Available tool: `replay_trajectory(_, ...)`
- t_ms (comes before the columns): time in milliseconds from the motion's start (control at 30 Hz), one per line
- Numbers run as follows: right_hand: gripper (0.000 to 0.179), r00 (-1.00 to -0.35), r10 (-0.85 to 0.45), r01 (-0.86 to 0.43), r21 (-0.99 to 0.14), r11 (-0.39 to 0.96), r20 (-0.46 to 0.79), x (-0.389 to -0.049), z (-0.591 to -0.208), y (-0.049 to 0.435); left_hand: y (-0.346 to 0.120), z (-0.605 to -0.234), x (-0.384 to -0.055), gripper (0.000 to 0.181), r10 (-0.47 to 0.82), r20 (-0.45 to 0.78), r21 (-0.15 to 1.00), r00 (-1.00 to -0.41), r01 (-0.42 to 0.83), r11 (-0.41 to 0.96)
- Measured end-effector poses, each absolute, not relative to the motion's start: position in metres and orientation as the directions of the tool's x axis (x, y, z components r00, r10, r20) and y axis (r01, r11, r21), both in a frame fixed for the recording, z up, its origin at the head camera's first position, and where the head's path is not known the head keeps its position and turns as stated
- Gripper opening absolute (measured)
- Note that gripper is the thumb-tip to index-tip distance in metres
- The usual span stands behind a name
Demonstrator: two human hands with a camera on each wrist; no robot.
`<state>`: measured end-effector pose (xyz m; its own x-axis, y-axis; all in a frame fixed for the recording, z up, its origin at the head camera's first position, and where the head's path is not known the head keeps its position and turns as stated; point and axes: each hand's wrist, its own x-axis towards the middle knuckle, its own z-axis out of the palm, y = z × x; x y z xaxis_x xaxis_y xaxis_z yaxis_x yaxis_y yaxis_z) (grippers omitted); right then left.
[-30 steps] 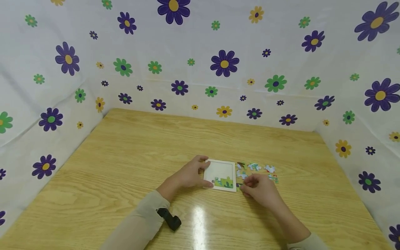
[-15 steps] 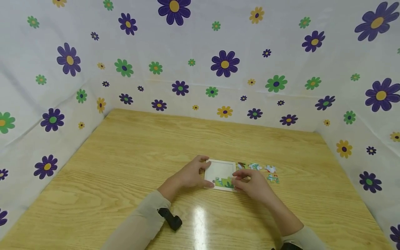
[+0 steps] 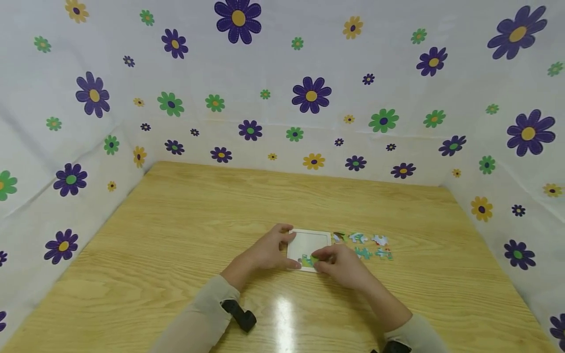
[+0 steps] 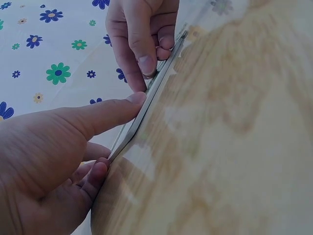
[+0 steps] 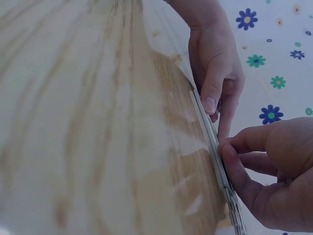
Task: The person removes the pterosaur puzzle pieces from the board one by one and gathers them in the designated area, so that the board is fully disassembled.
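Note:
A square puzzle tray [image 3: 310, 231] with a pale rim and bare base lies on the wooden table; green jigsaw pieces [image 3: 306, 261] line its lower part. My left hand [image 3: 267, 249] holds the tray's left side, with the thumb at the near corner and fingers at the far one. In the left wrist view the left thumb lies along the tray edge [image 4: 128, 139]. Over the tray's near right part, my right hand [image 3: 342, 264] pinches a puzzle piece with thumb and fingers; the fingertips mostly hide it. The right wrist view shows both hands meeting at the tray.
Several loose puzzle pieces, among them a blue-white piece [image 3: 358, 238] and a white piece [image 3: 380, 239], lie right of the tray. The wooden table [image 3: 212, 206] is enclosed by a flower-print cloth [image 3: 265, 63]. Both wrists wear black straps.
My right hand has moved left from the loose pieces, across the tray's right rim, to above the green pieces. My left hand has kept its hold on the tray.

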<state>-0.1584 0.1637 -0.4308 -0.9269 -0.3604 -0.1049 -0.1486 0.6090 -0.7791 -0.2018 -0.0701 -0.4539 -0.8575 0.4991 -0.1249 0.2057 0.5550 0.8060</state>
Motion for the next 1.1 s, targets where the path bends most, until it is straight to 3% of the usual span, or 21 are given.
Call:
replay_trajectory(133, 0.021, -0.928, -0.351, -0.121, -0.793, 0.598, -0.123, -0.16, -0.432, 0.162, -0.071, -0.454, -0.202, 0.089, 0.5, -0.119, 0.806, -0.858, 0.211, 0.554)
replay_trajectory(367, 0.015, -0.904, -0.391, 0.001, -0.917, 0.398, -0.171, -0.164, -0.435, 0.163, -0.075, -0.454, -0.202, 0.09, 0.492, -0.118, 0.808, -0.862, 0.205, 0.552)
replay_trajectory(700, 0.026, -0.882, -0.411, 0.104, -0.946, 0.306, -0.23, -0.163, -0.434, 0.182, -0.07, -0.453, -0.201, 0.09, 0.519, -0.105, 0.805, -0.849, 0.233, 0.545)
replay_trajectory(1100, 0.029, -0.926, -0.336, 0.064, -0.947, 0.316, -0.174, -0.147, -0.428, 0.207, -0.07, -0.452, -0.2, 0.091, 0.509, -0.127, 0.804, -0.851, 0.212, 0.556)
